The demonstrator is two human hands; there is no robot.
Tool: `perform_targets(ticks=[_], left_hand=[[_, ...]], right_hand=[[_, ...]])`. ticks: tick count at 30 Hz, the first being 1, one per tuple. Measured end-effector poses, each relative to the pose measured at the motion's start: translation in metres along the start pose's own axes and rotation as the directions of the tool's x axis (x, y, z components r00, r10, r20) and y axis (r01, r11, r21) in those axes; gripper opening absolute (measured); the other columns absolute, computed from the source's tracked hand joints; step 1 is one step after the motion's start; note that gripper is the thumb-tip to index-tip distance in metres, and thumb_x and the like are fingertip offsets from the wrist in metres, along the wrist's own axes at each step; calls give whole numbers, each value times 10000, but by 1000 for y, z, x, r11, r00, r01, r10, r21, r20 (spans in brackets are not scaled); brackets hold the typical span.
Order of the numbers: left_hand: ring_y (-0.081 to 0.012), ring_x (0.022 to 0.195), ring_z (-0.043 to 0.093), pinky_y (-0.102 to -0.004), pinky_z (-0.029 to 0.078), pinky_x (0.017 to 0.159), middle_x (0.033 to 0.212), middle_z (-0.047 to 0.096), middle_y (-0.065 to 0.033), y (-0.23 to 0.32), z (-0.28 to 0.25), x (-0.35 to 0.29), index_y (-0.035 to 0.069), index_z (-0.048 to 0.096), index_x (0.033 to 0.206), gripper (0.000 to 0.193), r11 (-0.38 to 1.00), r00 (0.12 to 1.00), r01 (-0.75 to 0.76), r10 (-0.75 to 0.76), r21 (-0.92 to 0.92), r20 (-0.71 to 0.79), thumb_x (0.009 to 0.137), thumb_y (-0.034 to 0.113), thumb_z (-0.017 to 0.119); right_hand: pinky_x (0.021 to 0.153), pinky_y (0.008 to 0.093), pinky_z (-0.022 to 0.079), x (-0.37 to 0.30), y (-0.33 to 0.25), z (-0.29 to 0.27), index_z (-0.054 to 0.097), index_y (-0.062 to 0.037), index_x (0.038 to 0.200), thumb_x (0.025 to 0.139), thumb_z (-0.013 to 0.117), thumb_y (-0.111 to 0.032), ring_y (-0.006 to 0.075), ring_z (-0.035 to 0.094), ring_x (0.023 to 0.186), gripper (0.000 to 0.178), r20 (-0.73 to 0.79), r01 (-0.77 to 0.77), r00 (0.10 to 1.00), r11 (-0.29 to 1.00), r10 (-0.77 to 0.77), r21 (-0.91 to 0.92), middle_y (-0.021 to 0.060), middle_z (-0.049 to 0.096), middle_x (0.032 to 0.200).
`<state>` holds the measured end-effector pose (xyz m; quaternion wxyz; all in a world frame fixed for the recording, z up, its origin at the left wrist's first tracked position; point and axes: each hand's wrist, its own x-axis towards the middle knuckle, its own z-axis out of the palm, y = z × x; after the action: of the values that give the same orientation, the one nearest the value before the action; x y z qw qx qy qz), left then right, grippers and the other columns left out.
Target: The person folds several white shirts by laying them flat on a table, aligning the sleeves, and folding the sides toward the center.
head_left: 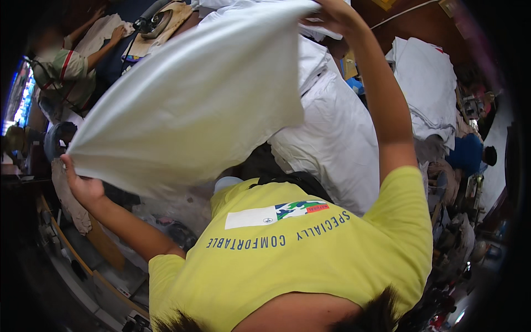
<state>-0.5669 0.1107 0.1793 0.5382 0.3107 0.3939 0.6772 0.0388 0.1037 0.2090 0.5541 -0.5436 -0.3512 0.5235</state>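
A sheet of white cloth is spread in the air in front of me, billowing between my two hands. Its lower left corner is pinched in my left hand, held out low on the left. Far up on the right, my right hand is raised and grips the opposite top corner. The lower edge of the cloth hangs loose above my lap. Beyond it and to the right lies a heap of white fabric, partly hidden by the cloth.
A stack of folded white cloth stands on the right. At the far left a co-worker has both hands on pale fabric, near an iron resting on a board. Another person in blue is at the far right.
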Motion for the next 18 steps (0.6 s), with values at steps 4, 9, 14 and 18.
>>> perform_targets(ticks=[4, 9, 14, 18], left_hand=[[-252, 1029, 511, -377, 353, 925, 1088, 562, -146, 50, 16, -2, -48, 538, 1067, 411, 965, 961, -243, 254, -99, 110, 873, 314, 525], [-265, 1020, 505, -408, 337, 931, 1104, 537, -172, 43, 9, -46, -73, 528, 1058, 515, 843, 809, -532, 476, 84, 345, 841, 394, 550], [-142, 719, 500, -299, 393, 644, 812, 571, -64, -93, 16, -111, -50, 583, 893, 335, 482, 793, -606, 308, 633, 525, 827, 278, 606], [-84, 772, 499, -239, 379, 688, 833, 592, 6, -196, 25, -153, -11, 621, 957, 268, 713, 762, 36, -473, 701, 442, 784, 189, 663]], right_hand=[[692, 438, 515, 67, -51, 41, 487, -16, 1028, 889, 448, -204, 248, 594, 746, 237, 53, 204, 976, 972, -211, 120, 124, 585, 856], [706, 435, 514, 104, -103, 22, 536, -78, 922, 874, 464, -288, 242, 604, 760, 227, 21, 192, 978, 929, -209, 317, 93, 596, 809], [681, 436, 513, 137, -34, -77, 550, -134, 907, 875, 438, -318, 195, 591, 712, 218, -65, 188, 982, 908, -177, 375, 47, 595, 762], [711, 502, 507, 92, 64, -103, 413, -56, 1073, 802, 580, -238, 335, 544, 900, 367, -427, -28, 897, 977, 119, 213, 134, 536, 976]])
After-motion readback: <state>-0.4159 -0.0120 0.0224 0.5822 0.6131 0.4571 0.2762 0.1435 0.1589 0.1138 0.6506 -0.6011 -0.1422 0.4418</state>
